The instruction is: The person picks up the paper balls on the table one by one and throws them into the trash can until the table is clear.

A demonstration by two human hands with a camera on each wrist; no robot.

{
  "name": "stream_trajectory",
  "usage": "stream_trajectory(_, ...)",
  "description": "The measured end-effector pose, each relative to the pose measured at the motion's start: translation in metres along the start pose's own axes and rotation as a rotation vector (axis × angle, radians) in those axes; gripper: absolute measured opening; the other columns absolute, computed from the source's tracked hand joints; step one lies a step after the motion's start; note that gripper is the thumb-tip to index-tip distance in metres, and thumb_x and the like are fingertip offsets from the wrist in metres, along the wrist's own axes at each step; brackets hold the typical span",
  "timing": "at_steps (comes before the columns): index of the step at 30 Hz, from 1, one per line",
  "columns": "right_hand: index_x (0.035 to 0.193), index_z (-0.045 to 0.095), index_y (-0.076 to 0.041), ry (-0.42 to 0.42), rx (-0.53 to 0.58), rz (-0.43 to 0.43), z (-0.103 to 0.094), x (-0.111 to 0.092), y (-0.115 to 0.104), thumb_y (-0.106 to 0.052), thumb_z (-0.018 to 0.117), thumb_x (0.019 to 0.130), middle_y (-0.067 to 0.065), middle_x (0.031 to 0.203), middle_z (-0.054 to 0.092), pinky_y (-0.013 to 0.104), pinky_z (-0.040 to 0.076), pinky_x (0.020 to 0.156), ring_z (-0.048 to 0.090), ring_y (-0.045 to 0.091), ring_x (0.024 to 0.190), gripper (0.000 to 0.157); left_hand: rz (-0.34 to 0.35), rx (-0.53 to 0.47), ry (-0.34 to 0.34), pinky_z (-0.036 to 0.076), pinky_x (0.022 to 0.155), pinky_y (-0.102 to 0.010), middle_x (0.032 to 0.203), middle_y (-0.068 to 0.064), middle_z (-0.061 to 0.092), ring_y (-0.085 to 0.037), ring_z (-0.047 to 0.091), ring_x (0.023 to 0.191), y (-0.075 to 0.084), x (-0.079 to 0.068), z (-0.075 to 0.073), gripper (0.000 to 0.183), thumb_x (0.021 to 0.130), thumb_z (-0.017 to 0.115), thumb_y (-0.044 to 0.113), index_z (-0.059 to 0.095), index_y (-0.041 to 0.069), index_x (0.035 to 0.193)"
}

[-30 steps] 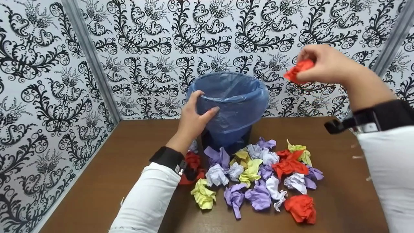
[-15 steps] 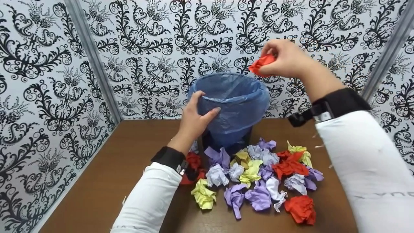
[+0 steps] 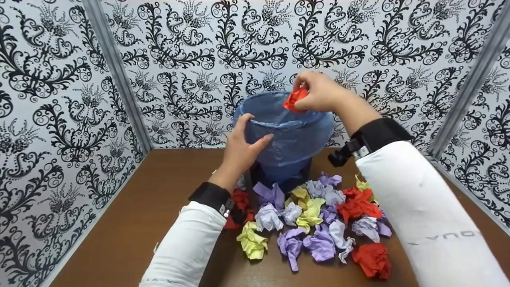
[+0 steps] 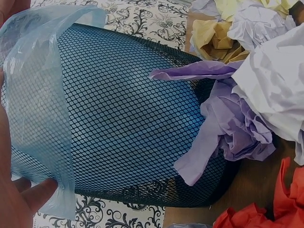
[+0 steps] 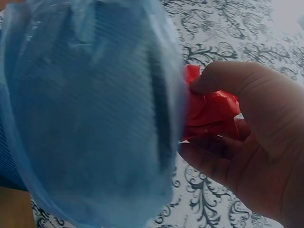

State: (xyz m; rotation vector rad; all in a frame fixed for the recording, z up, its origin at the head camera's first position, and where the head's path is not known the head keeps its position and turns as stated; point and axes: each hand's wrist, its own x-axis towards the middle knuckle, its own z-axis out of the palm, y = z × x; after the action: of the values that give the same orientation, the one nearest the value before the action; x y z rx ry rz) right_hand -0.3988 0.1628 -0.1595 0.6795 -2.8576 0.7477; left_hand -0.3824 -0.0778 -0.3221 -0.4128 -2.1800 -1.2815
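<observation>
Right hand (image 3: 320,92): thumb and fingers pinch the red paper ball (image 3: 296,100).
Red paper ball: located at the open mouth of the mesh wastebasket (image 4: 128,109), toward its right side; exact height relative to the rim cannot be told.
Left hand (image 3: 239,149): grips the rim at the left, fingers hooked over the edge, thumb spread apart against the outside of the blue plastic liner (image 3: 293,141).
Loose stock: purple, white, yellow and red crumpled papers (image 3: 320,245) lie on the brown table (image 3: 167,195), mostly in front of the basket.

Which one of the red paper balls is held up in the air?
The red ball in the right grip, at the mouth of the bin; the other red balls in view are not held.
</observation>
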Motion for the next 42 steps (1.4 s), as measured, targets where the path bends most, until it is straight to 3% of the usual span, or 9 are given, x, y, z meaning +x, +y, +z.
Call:
stream_trajectory(6,0.116,0.058,-0.014,-0.001,-0.002,-0.025,0.019,0.007,0.006,-0.018,0.076,0.079,0.01,0.105,0.063,0.035,0.055,0.073,0.06,0.024,0.088,0.041,-0.008,0.004,0.002,0.054,0.098,-0.047,0.128,-0.005,0.065,-0.024,0.064,0.113,0.0,-0.001,0.001,0.073,0.079,0.082,0.057,0.048,0.034,0.14)
stream_trajectory(15,0.113,0.06,-0.014,0.002,-0.015,-0.016,0.04,0.011,0.018,-0.027,0.08,0.082,0.009,0.105,0.064,0.034,0.053,0.074,0.059,0.024,0.088,0.04,0.001,0.025,0.009,0.054,0.098,-0.047,0.128,-0.007,0.065,-0.025,0.065,0.112,0.0,0.0,0.002,0.078,0.079,0.082,0.057,0.049,0.028,0.143)
stream_trajectory(24,0.111,0.06,-0.014,0.044,0.003,0.006,0.043,0.009,0.018,-0.027,0.079,0.079,0.01,0.111,0.064,0.036,0.051,0.077,0.058,0.025,0.092,0.04,0.041,0.018,0.026,0.05,0.104,-0.046,0.137,-0.002,0.061,-0.026,0.062,0.121,0.001,0.0,0.001,0.075,0.079,0.082,0.057,0.05,0.027,0.14)
stream_trajectory(29,0.112,0.058,-0.015,0.034,0.028,0.044,0.045,0.008,0.018,-0.031,0.082,0.08,0.009,0.109,0.063,0.037,0.053,0.079,0.059,0.025,0.093,0.043,0.015,0.011,0.009,0.05,0.105,-0.048,0.136,-0.003,0.062,-0.025,0.061,0.121,-0.001,-0.001,0.001,0.078,0.077,0.082,0.06,0.049,0.029,0.142)
stream_trajectory(42,0.117,0.058,-0.015,0.038,0.067,0.049,0.046,0.008,0.019,-0.032,0.083,0.081,0.01,0.113,0.064,0.04,0.056,0.086,0.061,0.027,0.099,0.047,-0.009,0.022,-0.009,0.053,0.101,-0.05,0.133,-0.004,0.064,-0.026,0.064,0.116,0.0,-0.001,-0.001,0.081,0.075,0.08,0.067,0.049,0.033,0.141)
